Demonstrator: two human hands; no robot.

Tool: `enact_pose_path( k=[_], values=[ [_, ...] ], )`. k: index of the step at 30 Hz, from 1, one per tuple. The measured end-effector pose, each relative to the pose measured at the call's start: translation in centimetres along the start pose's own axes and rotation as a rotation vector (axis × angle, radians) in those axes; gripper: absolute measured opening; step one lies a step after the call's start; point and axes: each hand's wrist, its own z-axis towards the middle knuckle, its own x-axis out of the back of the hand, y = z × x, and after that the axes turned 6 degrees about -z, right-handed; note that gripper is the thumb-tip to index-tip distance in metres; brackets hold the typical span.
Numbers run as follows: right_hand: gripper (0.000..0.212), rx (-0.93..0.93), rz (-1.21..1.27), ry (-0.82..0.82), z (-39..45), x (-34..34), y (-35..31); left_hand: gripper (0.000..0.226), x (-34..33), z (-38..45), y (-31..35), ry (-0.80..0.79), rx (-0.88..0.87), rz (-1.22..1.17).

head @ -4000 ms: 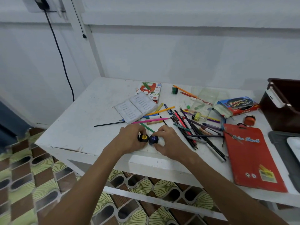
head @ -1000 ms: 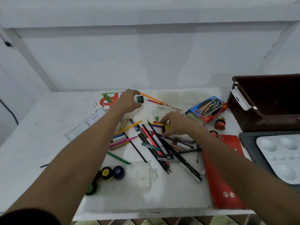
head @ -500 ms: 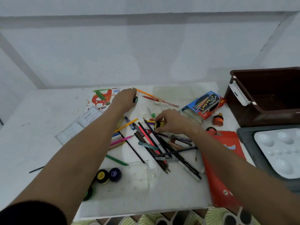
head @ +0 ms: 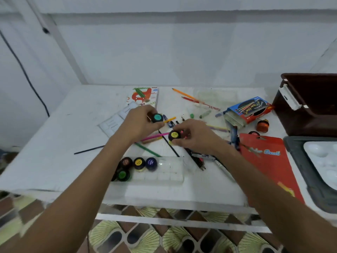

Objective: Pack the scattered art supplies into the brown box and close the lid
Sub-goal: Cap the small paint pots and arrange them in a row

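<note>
Here the left hand (head: 140, 123) pinches a teal-capped pot (head: 157, 117); the right hand (head: 195, 136) grips a yellow-capped pot (head: 174, 135). The clear tray (head: 164, 172) lies near the desk (head: 54, 143) front edge.

Two bare forearms reach in from the lower corners of the frame and converge over the middle of the worktop (head: 54, 125). The left hand (head: 140, 123) curls its fingers around a teal-lidded pot (head: 157, 117), raised slightly. The right hand (head: 193, 136), just beside and a little nearer, pinches a yellow-lidded pot (head: 174, 135) between thumb and fingertips.
</note>
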Motion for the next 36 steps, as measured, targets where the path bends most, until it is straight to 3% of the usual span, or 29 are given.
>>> enact_pose_path(
  k=[4,11,25,36],
  values=[
    [0.034,0.065,0.117,-0.068,-3.1,-3.3,-3.1,0.034,2.0,-7.5,-1.2,-0.066,0.095,0.030],
    [0.029,0.165,0.064,-0.071,-4.8,-7.4,-5.1,0.027,1.6,-12.6,-3.6,-0.136,0.128,0.040],
    [0.043,0.059,-0.023,-0.022,-5.4,-10.6,-5.3,0.036,-0.6,-14.0,-3.9,-0.118,0.152,0.116],
    [0.032,0.091,0.010,0.024,-5.9,-10.3,-4.3,0.047,-0.6,-14.0,-3.5,-0.118,0.187,0.107]
  ],
)
